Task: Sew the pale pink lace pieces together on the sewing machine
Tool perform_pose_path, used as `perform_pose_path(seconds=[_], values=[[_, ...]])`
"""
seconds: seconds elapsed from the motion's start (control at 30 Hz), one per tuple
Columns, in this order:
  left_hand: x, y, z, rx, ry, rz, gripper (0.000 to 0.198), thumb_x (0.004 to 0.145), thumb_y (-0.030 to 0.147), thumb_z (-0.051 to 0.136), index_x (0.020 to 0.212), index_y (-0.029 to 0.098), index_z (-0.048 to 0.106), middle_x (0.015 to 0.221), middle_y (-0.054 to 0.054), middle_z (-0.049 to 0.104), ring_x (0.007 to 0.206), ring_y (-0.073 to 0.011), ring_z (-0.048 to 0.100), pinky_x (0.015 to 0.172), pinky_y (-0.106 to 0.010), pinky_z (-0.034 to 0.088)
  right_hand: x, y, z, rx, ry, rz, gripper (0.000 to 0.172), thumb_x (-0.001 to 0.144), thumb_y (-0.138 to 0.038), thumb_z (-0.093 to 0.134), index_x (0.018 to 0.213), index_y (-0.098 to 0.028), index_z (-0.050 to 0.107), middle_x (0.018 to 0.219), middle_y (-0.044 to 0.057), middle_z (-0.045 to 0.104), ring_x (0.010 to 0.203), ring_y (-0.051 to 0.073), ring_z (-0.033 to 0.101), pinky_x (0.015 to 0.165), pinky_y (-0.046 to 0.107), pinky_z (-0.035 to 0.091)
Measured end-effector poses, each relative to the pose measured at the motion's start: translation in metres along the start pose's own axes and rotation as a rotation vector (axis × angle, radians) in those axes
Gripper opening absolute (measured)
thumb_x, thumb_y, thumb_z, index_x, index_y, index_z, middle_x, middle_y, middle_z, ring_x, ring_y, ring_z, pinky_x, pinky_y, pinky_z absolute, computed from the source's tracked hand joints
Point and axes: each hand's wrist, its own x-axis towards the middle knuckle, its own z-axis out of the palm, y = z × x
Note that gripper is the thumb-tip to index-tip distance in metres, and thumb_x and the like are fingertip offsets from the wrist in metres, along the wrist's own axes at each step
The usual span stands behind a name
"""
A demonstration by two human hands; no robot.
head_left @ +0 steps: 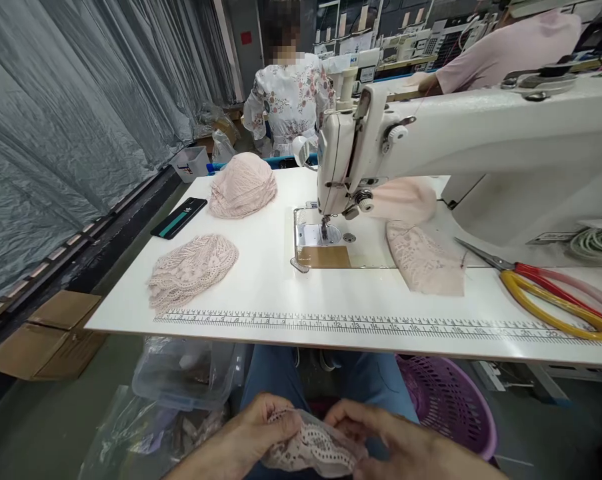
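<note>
Both my hands are low over my lap, below the table's front edge. My left hand [258, 427] and my right hand [381, 437] are closed on one piece of pale pink lace [311, 450], holding it between them. On the white sewing table [271, 293] above lie a pile of pink lace pieces [191, 268] at the left front, a taller stack of pink lace [241, 185] behind it, and a single lace piece [423, 260] to the right of the needle. The white sewing machine [431, 143] stands at the back right.
Scissors with red and yellow handles [555, 293] lie at the right. A black phone [179, 217] rests at the table's left edge. Under the table are a clear plastic bin [185, 373] and a purple basket [448, 400]. Two people work behind. Grey plastic sheeting hangs at the left.
</note>
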Motion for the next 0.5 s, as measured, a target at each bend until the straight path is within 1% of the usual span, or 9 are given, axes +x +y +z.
perform_pose_path(seconds=[0.03,0.1,0.13,0.17,0.23,0.27,0.4,0.47,0.5], values=[[-0.001,0.000,0.000,-0.011,0.015,-0.004,0.058,0.051,0.062,0.082,0.067,0.011,0.059,0.060,0.004,0.048,0.060,-0.0086,0.043,0.059,-0.020,0.031,0.002,0.006,0.003,-0.073,0.088,-0.008,0.038,0.067,-0.017,0.060,0.105,-0.024,0.061,0.093,0.001,0.062,0.086,0.018,0.053,0.077,0.028,0.040],[-0.004,0.001,0.000,-0.025,0.018,0.002,0.056,0.054,0.062,0.081,0.071,0.011,0.063,0.064,0.001,0.055,0.062,-0.0100,0.049,0.060,-0.020,0.035,0.006,0.019,0.008,-0.153,0.259,-0.018,0.026,0.071,-0.019,0.055,0.096,-0.023,0.061,0.088,0.001,0.062,0.086,0.019,0.053,0.080,0.031,0.040],[-0.005,0.002,0.000,-0.032,0.005,0.010,0.055,0.057,0.061,0.080,0.074,0.011,0.065,0.067,-0.001,0.058,0.064,-0.0110,0.052,0.061,-0.020,0.037,0.008,0.025,0.009,-0.137,0.301,-0.022,0.021,0.073,-0.018,0.051,0.091,-0.022,0.060,0.083,0.002,0.062,0.083,0.019,0.054,0.078,0.032,0.040],[-0.007,0.003,-0.001,-0.039,-0.015,0.018,0.055,0.058,0.060,0.079,0.076,0.010,0.066,0.070,-0.003,0.061,0.066,-0.0120,0.054,0.063,-0.021,0.039,0.009,0.028,0.009,-0.095,0.302,-0.028,0.018,0.073,-0.018,0.048,0.087,-0.021,0.058,0.078,0.001,0.061,0.077,0.018,0.055,0.075,0.032,0.042],[-0.011,0.006,-0.002,-0.042,-0.071,0.031,0.055,0.061,0.060,0.079,0.079,0.009,0.069,0.074,-0.007,0.065,0.068,-0.0141,0.058,0.066,-0.023,0.043,0.010,0.031,0.005,0.015,0.232,-0.043,0.015,0.071,-0.018,0.046,0.082,-0.020,0.055,0.067,0.000,0.061,0.066,0.016,0.058,0.068,0.030,0.045],[-0.012,0.007,-0.002,-0.039,-0.094,0.032,0.055,0.061,0.060,0.078,0.080,0.008,0.071,0.074,-0.009,0.067,0.069,-0.0150,0.060,0.068,-0.024,0.045,0.009,0.031,0.003,0.072,0.182,-0.052,0.015,0.071,-0.020,0.046,0.082,-0.019,0.056,0.066,0.000,0.063,0.064,0.016,0.060,0.066,0.029,0.046],[-0.011,0.009,-0.004,-0.019,-0.097,0.027,0.055,0.060,0.059,0.080,0.080,0.008,0.073,0.073,-0.010,0.069,0.068,-0.0156,0.062,0.066,-0.022,0.046,0.003,0.027,-0.004,0.216,0.013,-0.054,0.023,0.078,-0.033,0.059,0.093,-0.016,0.065,0.084,0.004,0.070,0.078,0.017,0.066,0.072,0.028,0.049],[-0.009,0.005,-0.006,-0.004,-0.103,0.013,0.056,0.058,0.059,0.081,0.079,0.007,0.074,0.072,-0.010,0.069,0.069,-0.0171,0.063,0.066,-0.023,0.046,0.003,0.025,-0.003,0.214,-0.012,-0.050,0.030,0.075,-0.038,0.070,0.096,-0.017,0.067,0.083,0.001,0.069,0.080,0.016,0.065,0.073,0.026,0.049],[-0.008,0.002,-0.007,0.010,-0.106,-0.009,0.055,0.057,0.058,0.082,0.078,0.007,0.073,0.072,-0.010,0.069,0.071,-0.0189,0.064,0.068,-0.025,0.046,0.004,0.025,-0.002,0.192,-0.012,-0.050,0.030,0.072,-0.038,0.074,0.094,-0.017,0.068,0.080,0.000,0.068,0.079,0.015,0.065,0.072,0.025,0.049]])
